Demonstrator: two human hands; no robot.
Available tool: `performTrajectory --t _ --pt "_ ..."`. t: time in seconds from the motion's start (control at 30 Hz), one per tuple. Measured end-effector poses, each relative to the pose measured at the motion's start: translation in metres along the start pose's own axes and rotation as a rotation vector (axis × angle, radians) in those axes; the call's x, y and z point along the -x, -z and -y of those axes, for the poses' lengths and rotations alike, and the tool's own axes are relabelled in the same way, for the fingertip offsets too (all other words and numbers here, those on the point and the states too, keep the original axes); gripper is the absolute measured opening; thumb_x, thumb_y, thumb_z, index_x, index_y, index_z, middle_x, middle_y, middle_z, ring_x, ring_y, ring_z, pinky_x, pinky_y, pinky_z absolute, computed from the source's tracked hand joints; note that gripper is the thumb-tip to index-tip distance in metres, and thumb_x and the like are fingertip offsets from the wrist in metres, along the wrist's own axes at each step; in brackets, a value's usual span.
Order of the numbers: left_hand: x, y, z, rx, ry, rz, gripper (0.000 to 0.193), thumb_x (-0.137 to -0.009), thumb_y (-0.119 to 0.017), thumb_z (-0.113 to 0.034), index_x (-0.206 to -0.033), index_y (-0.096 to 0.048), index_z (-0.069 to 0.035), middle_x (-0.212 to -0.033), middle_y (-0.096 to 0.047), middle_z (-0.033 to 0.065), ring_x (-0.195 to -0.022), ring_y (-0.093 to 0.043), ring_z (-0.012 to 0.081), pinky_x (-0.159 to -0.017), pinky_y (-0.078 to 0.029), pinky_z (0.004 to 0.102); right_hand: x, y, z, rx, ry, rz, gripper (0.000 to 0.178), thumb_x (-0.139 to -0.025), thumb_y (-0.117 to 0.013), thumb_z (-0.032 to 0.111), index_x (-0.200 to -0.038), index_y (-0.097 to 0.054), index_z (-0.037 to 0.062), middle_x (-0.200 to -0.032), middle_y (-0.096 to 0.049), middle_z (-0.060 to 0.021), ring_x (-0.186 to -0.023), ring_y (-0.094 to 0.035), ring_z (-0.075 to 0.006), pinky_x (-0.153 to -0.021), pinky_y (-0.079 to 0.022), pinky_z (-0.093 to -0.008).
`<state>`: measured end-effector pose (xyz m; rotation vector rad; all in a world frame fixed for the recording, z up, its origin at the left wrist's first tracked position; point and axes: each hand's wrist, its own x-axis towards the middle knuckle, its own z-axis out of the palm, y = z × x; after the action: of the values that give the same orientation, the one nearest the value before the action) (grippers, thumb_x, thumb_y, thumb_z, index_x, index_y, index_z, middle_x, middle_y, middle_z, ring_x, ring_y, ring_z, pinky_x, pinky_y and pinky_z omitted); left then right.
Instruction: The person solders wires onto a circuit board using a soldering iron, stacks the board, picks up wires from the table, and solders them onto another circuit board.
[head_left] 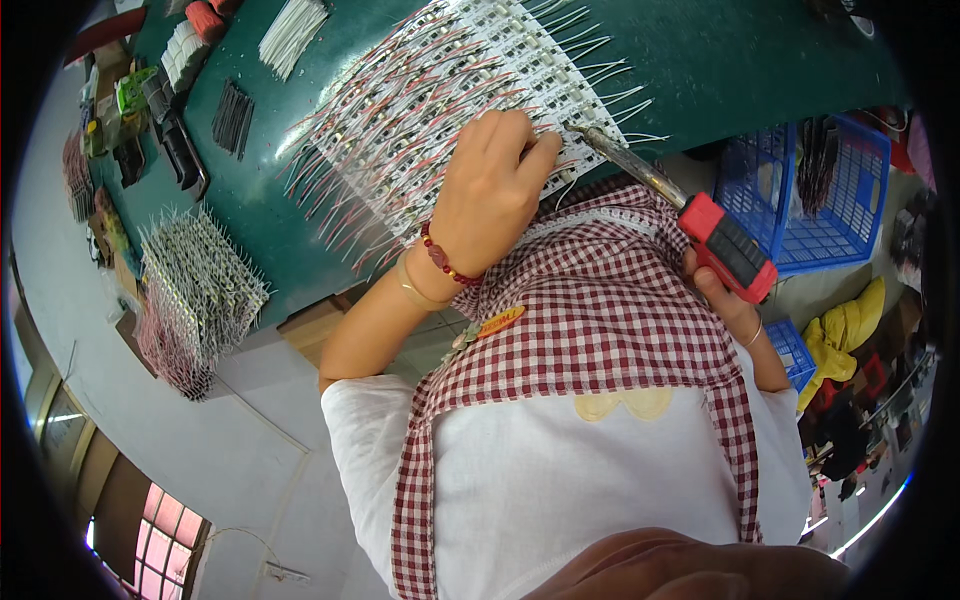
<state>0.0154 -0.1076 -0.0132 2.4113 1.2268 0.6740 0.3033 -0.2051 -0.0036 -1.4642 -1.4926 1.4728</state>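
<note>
Several rows of small white circuit boards form a panel (555, 75) on the green table, with thin red, white and dark wires standing out from its edges. Over the panel's near part, my left hand (495, 170) is closed in a pinch; whatever its fingertips hold is hidden behind the knuckles. In my right hand (712, 292) is a soldering iron (735, 248) with a red and black grip. Its metal shaft slants up and left, and the tip is at the boards just right of my left fingers. I cannot tell whether the tip touches them.
On the green table (740, 60) lie a bundle of white wires (292, 35) and a bundle of black wires (233, 118). A stack of wired boards (200, 290) is at the left. Blue crates (835, 200) and a yellow bag (848, 325) stand at the right.
</note>
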Motion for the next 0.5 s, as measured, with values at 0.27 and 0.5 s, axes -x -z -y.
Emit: performTrajectory --t 0.27,0.5 --pt "-0.008 0.004 -0.006 -0.085 -0.031 0.043 0.022 -0.068 -0.062 0.003 -0.090 -0.064 -0.002 -0.077 -0.047 0.0083 -0.074 -0.051 0.0243 -0.066 -0.043 0.0343 -0.004 -0.002 -0.004 0.120 0.107 0.014 0.027 -0.081 -0.066 0.031 -0.075 -0.060 0.0049 -0.068 -0.054 -0.0060 -0.056 -0.055 -0.0211 -0.050 -0.041 -0.0317" --pt "-0.013 0.013 -0.002 -0.062 -0.056 0.133 0.023 -0.066 -0.060 0.001 -0.089 -0.064 -0.003 -0.078 -0.047 0.0077 -0.075 -0.050 0.0234 -0.066 -0.041 0.0333 -0.009 -0.002 0.005 0.153 0.183 -0.012 0.027 -0.081 -0.065 0.030 -0.076 -0.061 0.0041 -0.069 -0.056 -0.0070 -0.056 -0.056 -0.0222 -0.050 -0.042 -0.0322"
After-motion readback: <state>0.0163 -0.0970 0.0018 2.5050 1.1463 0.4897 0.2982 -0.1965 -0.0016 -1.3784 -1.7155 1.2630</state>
